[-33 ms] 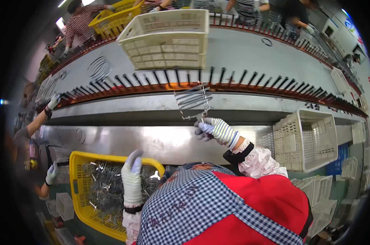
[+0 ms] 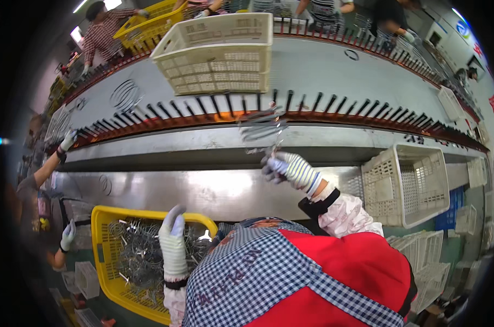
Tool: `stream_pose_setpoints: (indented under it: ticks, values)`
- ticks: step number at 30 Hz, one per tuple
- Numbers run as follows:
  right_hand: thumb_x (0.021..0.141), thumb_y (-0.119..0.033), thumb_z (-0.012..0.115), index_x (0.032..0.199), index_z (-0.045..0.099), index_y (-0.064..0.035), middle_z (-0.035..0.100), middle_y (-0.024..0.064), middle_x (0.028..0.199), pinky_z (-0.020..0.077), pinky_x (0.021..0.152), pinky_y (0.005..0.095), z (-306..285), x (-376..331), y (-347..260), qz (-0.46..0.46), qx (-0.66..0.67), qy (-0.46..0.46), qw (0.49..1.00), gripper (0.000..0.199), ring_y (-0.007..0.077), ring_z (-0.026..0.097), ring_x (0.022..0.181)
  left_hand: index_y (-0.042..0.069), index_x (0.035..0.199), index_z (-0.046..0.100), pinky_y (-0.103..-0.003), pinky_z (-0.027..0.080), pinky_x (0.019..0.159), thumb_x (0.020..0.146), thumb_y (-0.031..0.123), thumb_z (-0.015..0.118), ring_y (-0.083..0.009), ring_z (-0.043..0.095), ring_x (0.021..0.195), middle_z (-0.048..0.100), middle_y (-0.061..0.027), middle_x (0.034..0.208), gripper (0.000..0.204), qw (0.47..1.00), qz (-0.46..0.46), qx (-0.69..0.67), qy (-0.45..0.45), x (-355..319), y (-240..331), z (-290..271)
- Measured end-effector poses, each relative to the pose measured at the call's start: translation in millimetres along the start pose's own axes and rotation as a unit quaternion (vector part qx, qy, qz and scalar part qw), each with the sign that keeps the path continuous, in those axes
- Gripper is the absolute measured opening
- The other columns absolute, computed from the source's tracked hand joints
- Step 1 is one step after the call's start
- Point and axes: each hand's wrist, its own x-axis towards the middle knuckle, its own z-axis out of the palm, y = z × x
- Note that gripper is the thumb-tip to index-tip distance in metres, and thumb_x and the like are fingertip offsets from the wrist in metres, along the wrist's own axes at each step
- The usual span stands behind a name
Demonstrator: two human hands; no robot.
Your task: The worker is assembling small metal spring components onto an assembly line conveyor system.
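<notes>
Wire frame (image 2: 262,129) (blurred), right hand (image 2: 291,170) clamped on it, left hand (image 2: 173,240), fingers apart, over yellow basket (image 2: 143,212).

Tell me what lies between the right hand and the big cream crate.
The head view shows the wire frame held by the right hand, a metal ledge, then black pegs before the big cream crate.

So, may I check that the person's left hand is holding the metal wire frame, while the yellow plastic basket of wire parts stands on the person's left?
Not quite: the hand is wrong. The head view shows the gloved right hand holding the metal wire frame. The yellow plastic basket of wire parts does stand on the person's left.
</notes>
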Motion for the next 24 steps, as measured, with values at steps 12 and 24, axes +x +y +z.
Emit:
stream_pose_setpoints:
  ticks: [12,24]
  values:
    - [0.092,-0.017,0.065,0.099,0.064,-0.004,0.066,0.0039,0.094,0.0505,0.071,0.0292,-442.6,-66.5,-56.6,-0.415,-0.039,0.678,0.606,0.015,0.0171,0.061,0.079,-0.009,0.131,0.049,-0.037,0.04,0.109,0.1,0.019,0.054,-0.0273,0.055,0.12,0.056,-0.0225,0.128,0.042,0.974,-0.075,-0.197,0.081,-30.3,-68.6,-29.3]
    - [0.091,-0.037,0.059,0.109,0.066,-0.0064,0.068,0.0126,0.11,0.051,0.083,0.0354,-503.1,-124.7,-83.1,-0.173,-0.042,0.816,0.55,0.036,0.0256,0.064,0.096,-0.008,0.131,0.05,-0.034,0.046,0.103,0.1,0.02,0.054,-0.0249,0.059,0.115,0.062,-0.0175,0.12,0.042,0.964,-0.099,-0.196,0.148,-48.5,-95.5,-53.0]
